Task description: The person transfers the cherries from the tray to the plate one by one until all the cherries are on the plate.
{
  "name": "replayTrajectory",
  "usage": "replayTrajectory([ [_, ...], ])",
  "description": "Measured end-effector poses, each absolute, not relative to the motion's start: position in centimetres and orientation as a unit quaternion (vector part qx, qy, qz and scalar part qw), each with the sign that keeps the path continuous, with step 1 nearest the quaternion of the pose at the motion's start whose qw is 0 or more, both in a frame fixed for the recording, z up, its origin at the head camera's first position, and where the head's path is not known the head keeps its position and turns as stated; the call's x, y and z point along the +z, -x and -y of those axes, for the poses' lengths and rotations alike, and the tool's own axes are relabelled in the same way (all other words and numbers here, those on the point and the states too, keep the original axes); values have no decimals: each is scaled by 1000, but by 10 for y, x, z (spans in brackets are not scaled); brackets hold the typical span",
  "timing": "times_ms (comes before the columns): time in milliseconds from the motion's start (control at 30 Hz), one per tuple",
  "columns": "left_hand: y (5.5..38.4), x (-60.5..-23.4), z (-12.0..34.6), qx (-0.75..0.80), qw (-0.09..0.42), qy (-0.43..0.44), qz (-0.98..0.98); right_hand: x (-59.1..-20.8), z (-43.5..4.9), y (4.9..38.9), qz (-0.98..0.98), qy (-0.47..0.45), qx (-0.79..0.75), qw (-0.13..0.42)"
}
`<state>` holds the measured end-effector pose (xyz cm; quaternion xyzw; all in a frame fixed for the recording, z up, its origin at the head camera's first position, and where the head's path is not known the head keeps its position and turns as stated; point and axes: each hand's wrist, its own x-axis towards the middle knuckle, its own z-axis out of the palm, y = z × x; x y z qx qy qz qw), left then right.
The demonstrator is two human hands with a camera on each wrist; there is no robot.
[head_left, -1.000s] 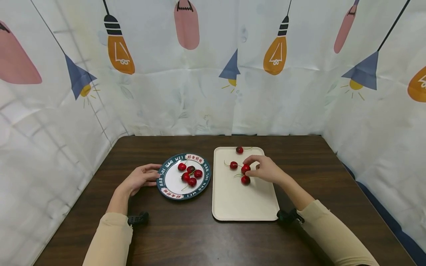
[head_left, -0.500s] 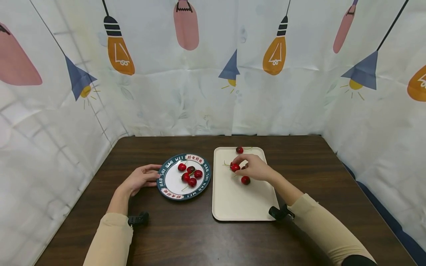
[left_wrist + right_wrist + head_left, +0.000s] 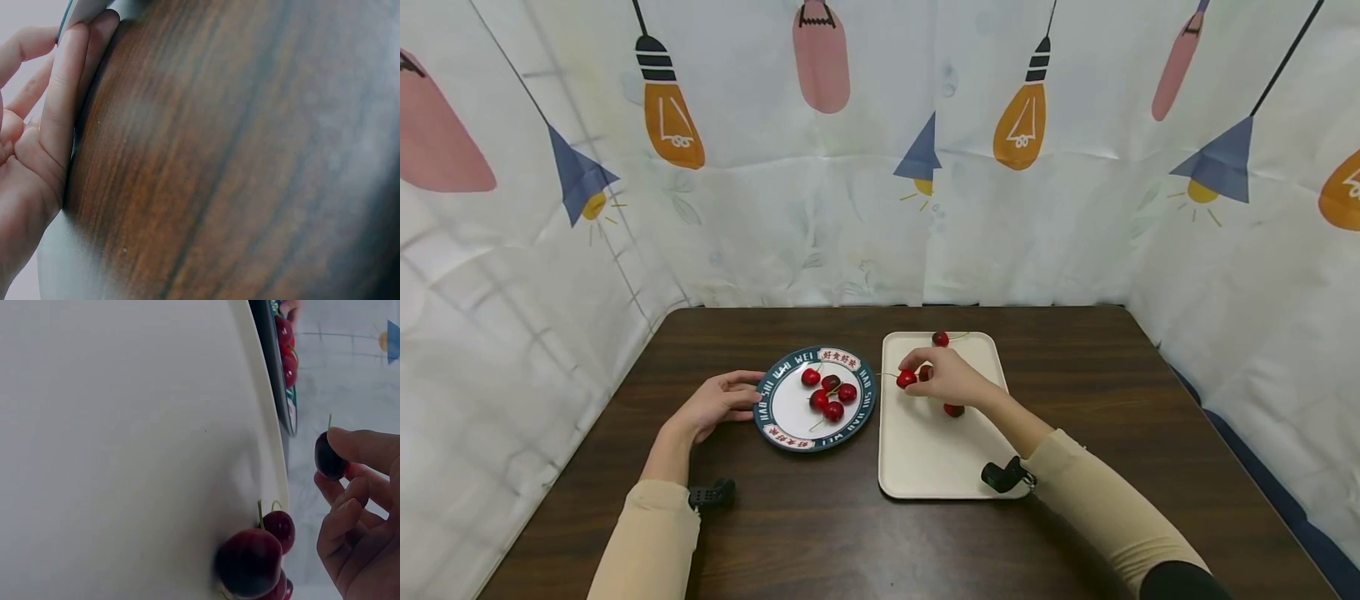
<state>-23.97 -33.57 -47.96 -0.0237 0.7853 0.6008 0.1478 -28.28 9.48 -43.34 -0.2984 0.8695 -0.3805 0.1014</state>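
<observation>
My right hand (image 3: 951, 379) pinches a dark red cherry (image 3: 326, 456) between thumb and fingers, above the left part of the cream tray (image 3: 951, 467). Its thin stem points left, toward the plate. Another cherry (image 3: 926, 372) shows partly behind the fingers, and one (image 3: 953, 410) lies below the hand, partly covered. At the tray's far end is a cherry (image 3: 940, 338) with a long stem. My left hand (image 3: 722, 402) holds the left rim of the round plate (image 3: 778, 382), which has a blue lettered border. In the left wrist view the rim (image 3: 78, 12) sits between its digits.
Several cherries (image 3: 833, 410) lie in the middle of the plate. Plate and tray stand side by side on a dark wooden table (image 3: 820, 525), a narrow gap between them. A printed white curtain (image 3: 775, 225) hangs behind the table's far edge.
My right hand has moved left across the tray, carrying the pinched cherry toward the plate. The left hand and the plate have stayed in place.
</observation>
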Motion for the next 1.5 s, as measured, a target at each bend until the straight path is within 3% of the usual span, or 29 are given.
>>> replayTrajectory([
  [1500, 238, -476, 335, 601, 155, 24, -784, -450, -32, 307, -867, 294, -385, 116],
])
